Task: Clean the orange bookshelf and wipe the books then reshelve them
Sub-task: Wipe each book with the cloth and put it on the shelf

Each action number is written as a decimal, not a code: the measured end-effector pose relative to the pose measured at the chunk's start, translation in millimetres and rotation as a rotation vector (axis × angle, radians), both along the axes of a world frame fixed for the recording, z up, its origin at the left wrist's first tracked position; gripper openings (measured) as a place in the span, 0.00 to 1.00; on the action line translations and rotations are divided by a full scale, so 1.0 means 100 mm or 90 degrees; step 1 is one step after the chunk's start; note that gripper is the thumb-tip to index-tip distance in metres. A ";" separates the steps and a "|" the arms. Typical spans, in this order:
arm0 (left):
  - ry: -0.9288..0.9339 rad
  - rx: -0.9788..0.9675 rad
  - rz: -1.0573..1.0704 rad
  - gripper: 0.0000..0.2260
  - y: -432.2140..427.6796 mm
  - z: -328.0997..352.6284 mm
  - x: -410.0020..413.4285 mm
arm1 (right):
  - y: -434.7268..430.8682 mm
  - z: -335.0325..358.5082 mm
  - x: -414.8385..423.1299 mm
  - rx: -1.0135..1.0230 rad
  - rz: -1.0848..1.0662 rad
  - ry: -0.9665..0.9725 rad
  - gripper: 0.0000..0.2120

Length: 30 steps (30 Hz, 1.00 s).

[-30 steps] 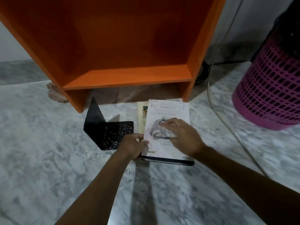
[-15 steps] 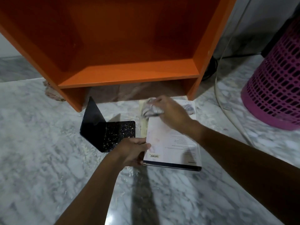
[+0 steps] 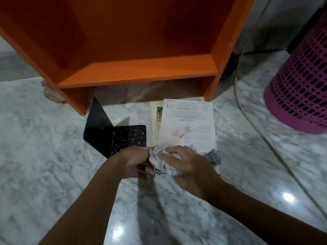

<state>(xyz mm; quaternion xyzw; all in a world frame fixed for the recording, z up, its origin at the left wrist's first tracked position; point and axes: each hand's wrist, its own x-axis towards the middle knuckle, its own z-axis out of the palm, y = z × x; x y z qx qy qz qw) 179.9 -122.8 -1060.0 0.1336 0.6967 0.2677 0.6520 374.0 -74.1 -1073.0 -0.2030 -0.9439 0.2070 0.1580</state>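
An orange bookshelf (image 3: 138,71) stands on the marble floor, its lower shelf bare. In front of it a white book (image 3: 189,124) lies flat, back cover up, on top of a cream book (image 3: 155,124). My right hand (image 3: 187,165) presses a crumpled checked cloth (image 3: 162,160) onto the near edge of the white book. My left hand (image 3: 136,161) grips that book's near left corner, right beside the cloth.
A black speckled L-shaped bookend (image 3: 113,133) stands left of the books. A pink perforated basket (image 3: 300,85) sits at the right. A white cable (image 3: 256,124) runs across the floor between basket and books. Brown paper lies under the shelf.
My right hand has dragged the cloth from the far end of the white book back to its near edge. My left hand has kept its hold on the corner.
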 end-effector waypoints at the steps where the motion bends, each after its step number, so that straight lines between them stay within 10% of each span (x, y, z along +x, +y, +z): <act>1: -0.014 -0.004 -0.004 0.08 0.01 0.01 -0.01 | 0.01 -0.03 0.08 0.034 0.005 -0.011 0.31; 7: -0.071 -0.012 -0.041 0.08 0.00 0.08 -0.02 | 0.56 -0.04 0.31 -0.039 -0.382 0.022 0.24; 15: -0.072 -0.015 0.001 0.11 0.02 0.00 -0.01 | -0.03 -0.11 0.06 0.089 0.196 -0.021 0.24; 24: -0.077 0.006 -0.006 0.07 0.00 -0.01 -0.01 | 1.23 -0.01 0.10 -0.165 -0.515 0.082 0.10; 30: -0.083 0.031 0.031 0.08 -0.04 -0.02 0.01 | 1.38 -0.13 0.06 -0.263 -0.636 0.167 0.09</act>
